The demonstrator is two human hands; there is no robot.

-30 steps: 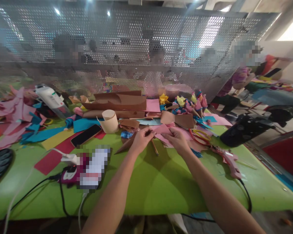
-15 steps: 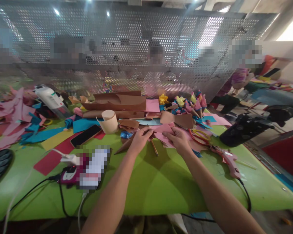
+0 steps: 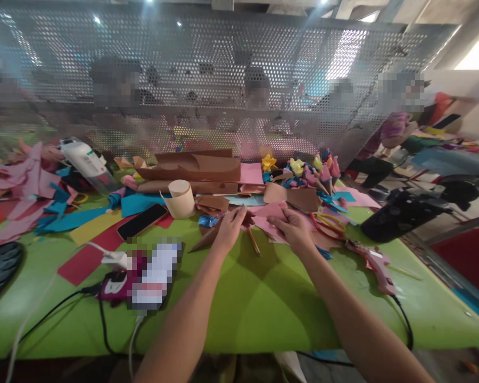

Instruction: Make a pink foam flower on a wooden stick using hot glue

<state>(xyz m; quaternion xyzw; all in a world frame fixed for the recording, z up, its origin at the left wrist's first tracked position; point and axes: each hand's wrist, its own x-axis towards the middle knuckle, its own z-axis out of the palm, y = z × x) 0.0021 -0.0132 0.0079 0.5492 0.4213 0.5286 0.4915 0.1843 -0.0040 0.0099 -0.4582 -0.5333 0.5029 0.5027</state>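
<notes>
Between my two hands is a small piece of pink paper (image 3: pixel 268 210). My left hand (image 3: pixel 230 231) is closed in a pinch at its left edge. On the other side, my right hand (image 3: pixel 296 232) pinches the paper between thumb and fingers. A pencil (image 3: pixel 254 242) lies on the table just below the paper, its upper part hidden. Beside my left hand are a brown paper cone (image 3: pixel 203 239) and a crumpled shiny blue piece (image 3: pixel 208 221). More pink paper sits under and behind my right hand.
A pink glue gun (image 3: pixel 377 266) and red-and-yellow scissors (image 3: pixel 329 222) lie right, near a black tumbler (image 3: pixel 395 215). Left are a phone (image 3: pixel 141 222), a power strip (image 3: pixel 120 282) with cables and a second phone (image 3: pixel 157 276). Paper flowers (image 3: pixel 315 170) stand behind, before a perforated metal screen (image 3: pixel 223 64).
My hands stay almost in place around the pink paper. The left fingers have shifted slightly and look straighter. The whole view has moved a little.
</notes>
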